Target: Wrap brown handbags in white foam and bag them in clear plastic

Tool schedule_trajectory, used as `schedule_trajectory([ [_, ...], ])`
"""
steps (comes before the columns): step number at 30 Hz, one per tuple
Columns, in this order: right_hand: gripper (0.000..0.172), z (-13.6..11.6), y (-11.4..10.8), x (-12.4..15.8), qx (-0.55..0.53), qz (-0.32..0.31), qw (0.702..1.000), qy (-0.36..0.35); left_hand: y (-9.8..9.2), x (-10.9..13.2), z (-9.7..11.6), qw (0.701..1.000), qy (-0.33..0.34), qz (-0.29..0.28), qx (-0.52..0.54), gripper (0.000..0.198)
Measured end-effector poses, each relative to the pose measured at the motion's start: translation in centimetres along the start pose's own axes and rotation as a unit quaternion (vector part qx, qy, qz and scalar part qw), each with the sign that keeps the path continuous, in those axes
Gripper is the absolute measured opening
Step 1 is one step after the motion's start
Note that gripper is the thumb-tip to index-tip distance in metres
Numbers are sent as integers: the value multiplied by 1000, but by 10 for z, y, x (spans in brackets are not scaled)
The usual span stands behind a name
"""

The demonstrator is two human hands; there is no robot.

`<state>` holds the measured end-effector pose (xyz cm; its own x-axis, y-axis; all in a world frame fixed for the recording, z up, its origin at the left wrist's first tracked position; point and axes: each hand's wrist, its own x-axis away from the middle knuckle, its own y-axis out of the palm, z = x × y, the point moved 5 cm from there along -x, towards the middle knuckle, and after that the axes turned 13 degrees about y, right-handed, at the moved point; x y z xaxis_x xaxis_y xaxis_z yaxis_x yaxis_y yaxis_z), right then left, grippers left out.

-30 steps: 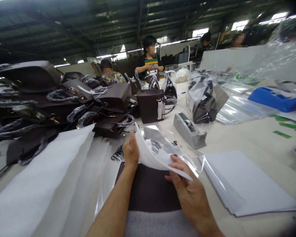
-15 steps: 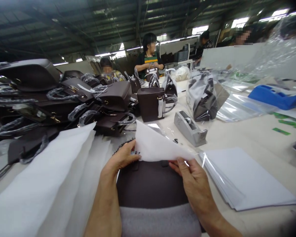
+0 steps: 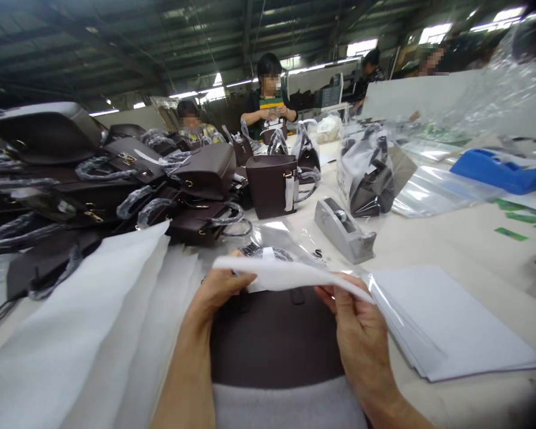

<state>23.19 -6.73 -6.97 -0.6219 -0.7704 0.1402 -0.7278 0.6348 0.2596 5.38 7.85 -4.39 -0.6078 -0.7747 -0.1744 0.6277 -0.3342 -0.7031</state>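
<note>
A dark brown handbag [image 3: 277, 339] lies right in front of me, its lower part under a greyish-white wrapping [image 3: 286, 405]. Across its top edge runs a white foam sheet [image 3: 281, 274]. My left hand [image 3: 221, 286] pinches the sheet's left end between thumb and fingers. At the other end, my right hand [image 3: 357, 304] grips the sheet, with some fingers tucked underneath. Beyond the sheet, the plastic-wrapped handle [image 3: 281, 253] of the bag shows, with a small white piece on it.
Brown handbags [image 3: 209, 170] pile up at the left, behind a stack of white foam sheets [image 3: 75, 316]. A grey tape dispenser [image 3: 343, 229] stands ahead, a blue dispenser [image 3: 500, 170] farther right. White sheets in clear plastic [image 3: 455, 322] lie at the right. Co-workers [image 3: 270, 101] are across the table.
The foam sheet's raised flap has folded down toward me into a narrow band. My left hand now pinches its left end, and my right hand has shifted slightly right. The bag's handle has come into view.
</note>
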Motion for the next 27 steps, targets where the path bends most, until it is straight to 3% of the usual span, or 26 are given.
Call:
schedule_trajectory([
  [3, 21, -10, -3, 4, 55, 19, 994, -88, -9, 10, 13, 995, 26, -73, 58, 31],
  [6, 16, -23, -3, 13, 138, 42, 969, -200, -10, 17, 25, 983, 75, -141, 95, 33],
  [9, 17, -31, 1, 19, 167, 36, 948, -267, -16, 24, 28, 976, 115, -164, 85, 33],
  [12, 17, -31, 7, 13, 184, 27, 945, -271, -30, 32, 33, 978, 105, -165, 77, 45],
  [15, 16, -29, 15, 5, 197, 16, 942, -273, -49, 39, 64, 982, 131, -109, 81, 68],
  [17, 15, -29, 19, 4, 203, 3, 938, -282, -59, 44, 100, 983, 177, -10, -42, 70],
  [18, 15, -29, 21, 4, 206, -5, 936, -285, -61, 48, 121, 967, 204, 49, -142, 72],
  [20, 17, -30, 21, 8, 205, -19, 932, -298, -48, 53, 156, 919, 257, 97, -284, 81],
  [22, 20, -31, 19, 13, 203, -27, 925, -320, -23, 52, 170, 898, 262, 54, -348, 78],
  [25, 26, -31, 19, 20, 209, -37, 910, -356, 8, 46, 157, 892, 223, 8, -394, 29],
  [27, 27, -32, 21, 21, 212, -45, 905, -367, 19, 45, 141, 896, 222, 25, -385, 15],
])
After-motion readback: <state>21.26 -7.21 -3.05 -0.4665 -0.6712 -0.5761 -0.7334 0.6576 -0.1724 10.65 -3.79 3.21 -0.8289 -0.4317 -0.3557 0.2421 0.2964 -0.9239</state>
